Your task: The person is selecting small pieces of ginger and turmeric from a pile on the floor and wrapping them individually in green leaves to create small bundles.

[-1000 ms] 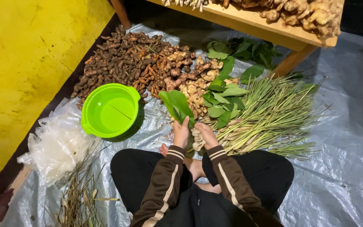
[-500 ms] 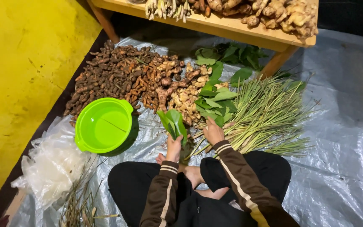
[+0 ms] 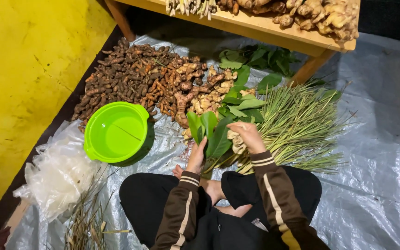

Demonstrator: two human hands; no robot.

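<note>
My left hand (image 3: pixel 196 157) grips the stems of a small bunch of broad green leaves (image 3: pixel 209 132), held upright above my lap. My right hand (image 3: pixel 245 138) reaches just to the right of it, fingers curled at the bunch's edge over pale lemongrass bases; whether it holds anything I cannot tell. A fan of lemongrass stalks (image 3: pixel 297 125) lies right of my hands. More loose green leaves (image 3: pixel 241 104) lie just beyond them. I sit cross-legged in dark trousers and a brown striped jacket.
A bright green plastic basin (image 3: pixel 115 133) stands left of my hands. Behind it lies a heap of brown roots and ginger (image 3: pixel 153 81). A wooden table (image 3: pixel 274 28) carries more ginger. Clear plastic bags (image 3: pixel 56 173) and dry stalks lie at left, on grey sheeting (image 3: pixel 376 153).
The leaf bunch has stayed in my left hand. My right hand has come from the loose leaves back to the bunch's right side. The camera has tilted slightly.
</note>
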